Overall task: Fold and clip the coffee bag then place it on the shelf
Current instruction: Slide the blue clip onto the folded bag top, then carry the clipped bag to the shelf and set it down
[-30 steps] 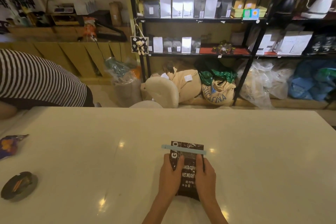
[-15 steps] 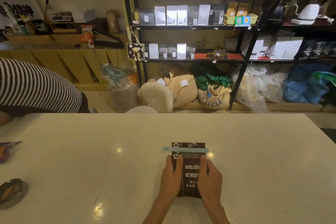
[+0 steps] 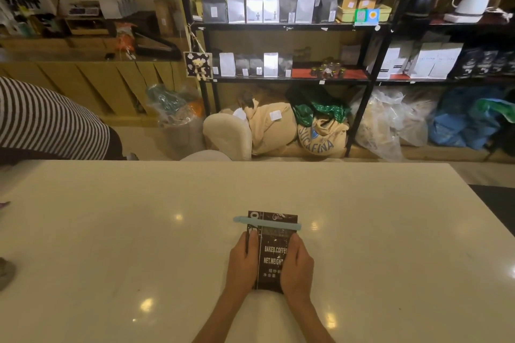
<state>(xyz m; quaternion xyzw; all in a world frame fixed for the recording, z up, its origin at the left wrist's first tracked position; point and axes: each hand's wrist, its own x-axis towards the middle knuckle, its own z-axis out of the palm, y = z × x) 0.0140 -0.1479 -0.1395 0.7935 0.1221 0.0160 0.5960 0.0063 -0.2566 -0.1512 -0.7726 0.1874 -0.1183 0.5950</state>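
Observation:
A dark brown coffee bag (image 3: 272, 253) with white print lies flat on the white table (image 3: 139, 231), near its front middle. A light blue clip (image 3: 267, 223) runs across the bag near its folded top. My left hand (image 3: 242, 262) grips the bag's left side and my right hand (image 3: 296, 264) grips its right side, fingers laid over the front. Beyond the table stands a black metal shelf (image 3: 287, 26) with rows of silver, grey and brown coffee bags.
A person in a striped shirt (image 3: 47, 122) bends over at the table's left end. Sacks (image 3: 320, 131) and plastic bags (image 3: 390, 120) lie on the floor under the shelf. A rounded beige chair back (image 3: 227, 133) stands just past the table's far edge.
The view has tilted up and shifted a little, so the dark dish and wrapper at the left slid toward the frame's edge. Both hands stay on the bag, which has barely moved.

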